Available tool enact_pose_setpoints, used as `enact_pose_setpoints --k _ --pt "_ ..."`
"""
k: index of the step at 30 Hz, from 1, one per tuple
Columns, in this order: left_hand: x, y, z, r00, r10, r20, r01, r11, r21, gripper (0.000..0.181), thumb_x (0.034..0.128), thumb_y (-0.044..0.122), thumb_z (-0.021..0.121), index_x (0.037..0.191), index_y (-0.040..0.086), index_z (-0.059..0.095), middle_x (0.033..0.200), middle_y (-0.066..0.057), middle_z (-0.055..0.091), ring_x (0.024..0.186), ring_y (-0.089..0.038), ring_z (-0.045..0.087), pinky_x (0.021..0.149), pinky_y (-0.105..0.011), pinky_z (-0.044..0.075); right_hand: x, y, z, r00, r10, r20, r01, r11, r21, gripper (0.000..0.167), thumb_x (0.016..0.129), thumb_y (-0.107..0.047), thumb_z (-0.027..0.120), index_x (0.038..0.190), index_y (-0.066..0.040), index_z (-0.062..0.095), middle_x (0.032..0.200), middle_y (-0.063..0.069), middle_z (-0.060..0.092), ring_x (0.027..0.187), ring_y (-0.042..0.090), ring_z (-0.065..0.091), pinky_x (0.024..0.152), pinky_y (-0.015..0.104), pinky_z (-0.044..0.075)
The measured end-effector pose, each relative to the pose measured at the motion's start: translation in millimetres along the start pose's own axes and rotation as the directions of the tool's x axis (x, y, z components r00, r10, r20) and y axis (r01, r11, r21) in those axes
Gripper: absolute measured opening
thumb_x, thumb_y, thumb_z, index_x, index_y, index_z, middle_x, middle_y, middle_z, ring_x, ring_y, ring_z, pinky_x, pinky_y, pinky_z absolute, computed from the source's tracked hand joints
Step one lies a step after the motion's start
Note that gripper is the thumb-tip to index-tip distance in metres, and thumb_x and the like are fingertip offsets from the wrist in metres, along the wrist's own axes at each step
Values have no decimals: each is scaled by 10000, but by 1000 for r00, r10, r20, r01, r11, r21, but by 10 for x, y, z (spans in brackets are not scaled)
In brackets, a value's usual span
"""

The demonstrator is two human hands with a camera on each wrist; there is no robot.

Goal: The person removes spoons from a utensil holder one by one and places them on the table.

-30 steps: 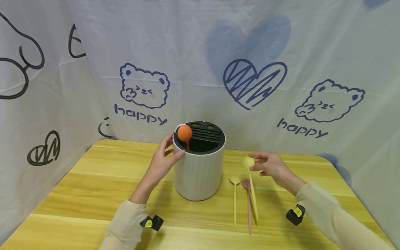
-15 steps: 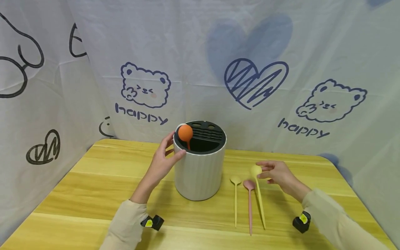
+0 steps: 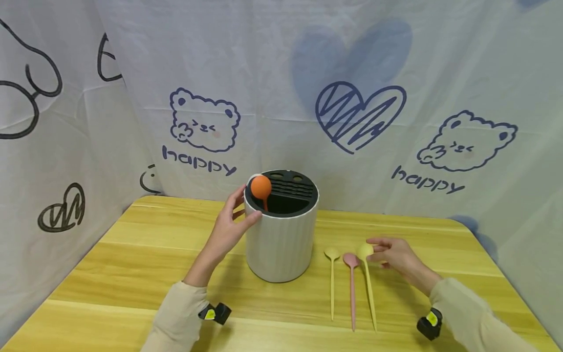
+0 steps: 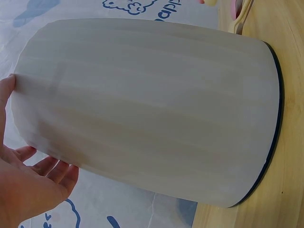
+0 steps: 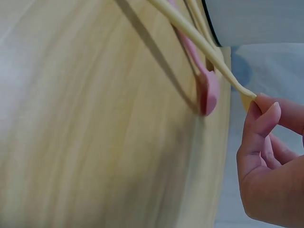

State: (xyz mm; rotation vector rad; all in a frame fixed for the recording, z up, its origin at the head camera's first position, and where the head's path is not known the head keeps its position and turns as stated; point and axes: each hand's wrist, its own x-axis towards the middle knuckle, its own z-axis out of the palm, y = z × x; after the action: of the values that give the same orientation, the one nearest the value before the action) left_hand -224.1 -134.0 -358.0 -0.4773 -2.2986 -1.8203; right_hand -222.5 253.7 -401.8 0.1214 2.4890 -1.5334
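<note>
The left hand [image 3: 226,232] grips the rim of a white ribbed holder [image 3: 279,249] with a black slotted top; in the left wrist view its fingers [image 4: 56,171] lie along the holder's side. An orange round-headed utensil [image 3: 261,187] leans in the holder's open compartment. The right hand [image 3: 398,256] pinches a yellow spoon [image 3: 369,288] by its head; the right wrist view shows thumb and finger meeting at the spoon [image 5: 209,50]. Left of it lie a pink spoon [image 3: 352,288] and another yellow spoon [image 3: 332,283], side by side.
A wooden table [image 3: 110,274] carries everything. Behind it and at both sides hangs a white cloth [image 3: 272,63] with bear and heart drawings. Small black devices [image 3: 215,313] are strapped at both wrists.
The right hand has moved right and toward the table's front with the yellow spoon, which now lies lower, to the right of the pink one. The left hand has stayed on the holder.
</note>
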Motion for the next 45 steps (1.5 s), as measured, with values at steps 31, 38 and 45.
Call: enact_pose_setpoints --k 31,38,45 --pt "4 -41 -9 1000 6 -7 -6 1000 -8 726 911 231 646 1520 111 270 1533 -110 303 1364 -295 317 1090 -508 304 30 361 -41 996 62 64 -68 993 94 543 852 -58 712 1325 103 501 1110 122 602 672 116 525 589 247 497" --pt "4 -36 -7 1000 2 -5 -2 1000 -8 724 913 227 644 1522 116 267 1535 -111 297 1366 -298 313 1091 -508 302 19 397 -38 996 64 61 -69 995 72 534 847 -70 717 1308 107 515 1142 140 606 749 139 550 617 265 507" --pt "-2 -19 -10 1000 3 -4 -3 1000 -4 724 914 225 637 1524 116 262 1525 -130 304 1365 -311 311 1091 -513 301 19 401 -35 999 38 14 -38 999 -3 520 836 -98 740 1277 101 548 1156 151 626 884 137 562 669 268 514"
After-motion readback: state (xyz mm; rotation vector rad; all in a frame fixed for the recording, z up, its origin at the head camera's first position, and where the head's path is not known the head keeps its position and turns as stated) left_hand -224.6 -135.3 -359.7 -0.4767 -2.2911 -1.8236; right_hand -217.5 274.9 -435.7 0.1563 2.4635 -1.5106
